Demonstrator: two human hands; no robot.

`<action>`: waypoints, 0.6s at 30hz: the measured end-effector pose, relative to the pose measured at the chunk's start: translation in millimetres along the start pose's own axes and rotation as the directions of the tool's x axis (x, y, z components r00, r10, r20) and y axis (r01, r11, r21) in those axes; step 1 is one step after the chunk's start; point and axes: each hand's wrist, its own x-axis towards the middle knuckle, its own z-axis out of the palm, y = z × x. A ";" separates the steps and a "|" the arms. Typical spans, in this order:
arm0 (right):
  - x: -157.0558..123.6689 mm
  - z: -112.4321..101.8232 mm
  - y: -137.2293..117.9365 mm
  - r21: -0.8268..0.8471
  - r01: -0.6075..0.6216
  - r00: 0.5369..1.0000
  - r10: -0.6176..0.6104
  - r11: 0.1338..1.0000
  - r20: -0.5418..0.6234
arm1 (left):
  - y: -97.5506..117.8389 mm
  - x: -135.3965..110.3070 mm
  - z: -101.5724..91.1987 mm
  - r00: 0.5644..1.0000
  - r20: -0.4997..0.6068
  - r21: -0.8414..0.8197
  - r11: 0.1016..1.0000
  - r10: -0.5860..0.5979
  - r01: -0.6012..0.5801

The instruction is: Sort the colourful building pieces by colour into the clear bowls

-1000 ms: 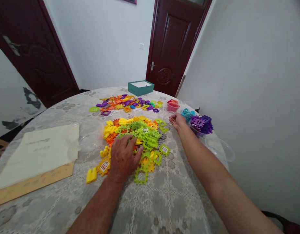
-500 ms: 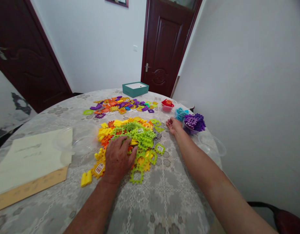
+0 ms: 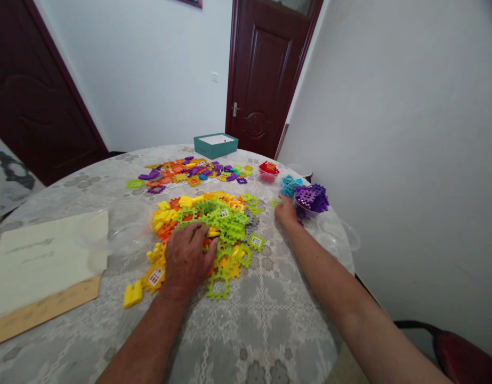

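My left hand (image 3: 188, 256) lies palm down on the near side of a heap of plastic interlocking pieces, its fingers spread. Green pieces (image 3: 232, 226) make up much of the heap, with yellow pieces (image 3: 163, 216) at its left. Farther right, my right hand (image 3: 286, 212) is low over the table, beside a clear bowl heaped with purple pieces (image 3: 312, 198). Its fingers are mostly hidden behind the hand. A small green piece (image 3: 275, 202) shows at its left edge; whether the hand grips it I cannot make out. Light blue pieces (image 3: 290, 185) sit just beyond.
Mixed pieces (image 3: 198, 172) spread across the far side of the table (image 3: 238, 341). Behind them stands a green box (image 3: 216, 146). A bowl of red pieces (image 3: 268, 172) is at the back right. Paper (image 3: 49, 250) and a clear container (image 3: 129, 234) lie at the left.
My right hand has turned over, from fingers curled up in view to fingers pointing down and away. The left hand stays on the heap. The whole view has shifted slightly.
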 end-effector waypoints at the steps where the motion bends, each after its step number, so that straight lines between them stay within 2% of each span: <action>1: -0.5 -1.0 0.0 -0.091 0.024 1.000 -0.023 0.996 0.016 | 0.0 -0.1 0.1 1.000 0.001 0.002 1.000 0.000 0.000; 5: -10.0 3.6 -3.5 -0.378 0.093 0.992 -0.054 0.921 0.114 | -0.1 -0.1 0.1 1.000 0.004 -0.001 1.000 -0.003 0.003; 8: -23.2 8.4 -6.7 -0.476 0.190 0.975 -0.108 0.859 0.196 | -0.4 0.0 -0.5 1.000 0.006 -0.016 1.000 -0.010 0.010; 12: -38.1 2.5 -7.0 -0.468 0.359 0.925 -0.240 0.808 0.295 | -0.2 -0.1 -1.1 1.000 0.011 -0.033 0.999 -0.021 0.022; 15: -40.3 -4.1 -4.9 -0.447 0.432 0.897 -0.320 0.784 0.305 | 0.0 -0.4 -0.7 1.000 0.011 -0.037 0.999 -0.025 0.025; 18: -36.3 0.3 -4.0 -0.430 0.495 0.867 -0.391 0.755 0.311 | 0.0 -0.7 0.1 1.000 0.003 -0.033 0.999 -0.024 0.024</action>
